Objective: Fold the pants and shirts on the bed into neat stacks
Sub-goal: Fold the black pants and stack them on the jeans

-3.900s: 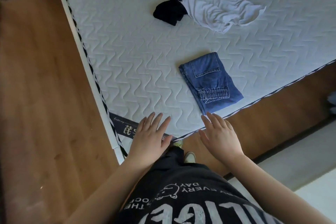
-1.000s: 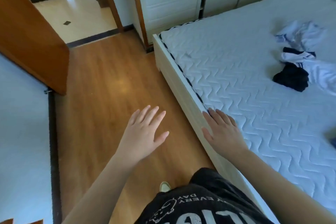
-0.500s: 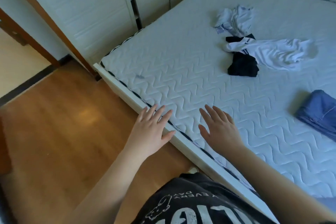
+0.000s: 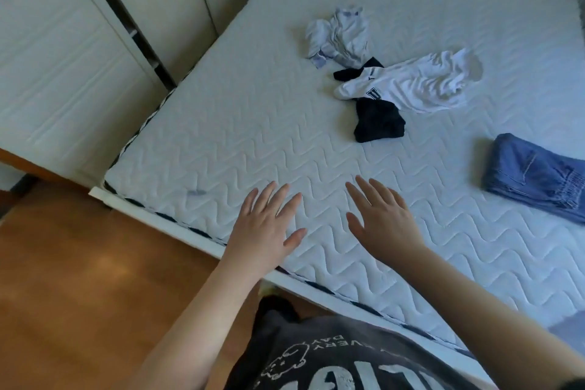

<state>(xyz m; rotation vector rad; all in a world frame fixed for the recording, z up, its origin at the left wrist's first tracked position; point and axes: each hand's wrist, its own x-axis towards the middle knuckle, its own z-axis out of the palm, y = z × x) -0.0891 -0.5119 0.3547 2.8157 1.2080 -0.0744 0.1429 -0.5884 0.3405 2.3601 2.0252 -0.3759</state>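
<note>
Folded blue jeans (image 4: 538,176) flat on bed (image 4: 253,142), near right edge. Left of jeans, toward bed middle: crumpled white-and-black shirt (image 4: 408,85), unfolded. Pale crumpled garment (image 4: 340,33) just beyond shirt, also unfolded.

A white wardrobe (image 4: 104,51) with ribbed sliding doors stands close beside the bed's far-left edge. Warm brown wooden floor (image 4: 79,288) fills the lower left, and a small grey mark (image 4: 197,192) shows near the mattress corner.
</note>
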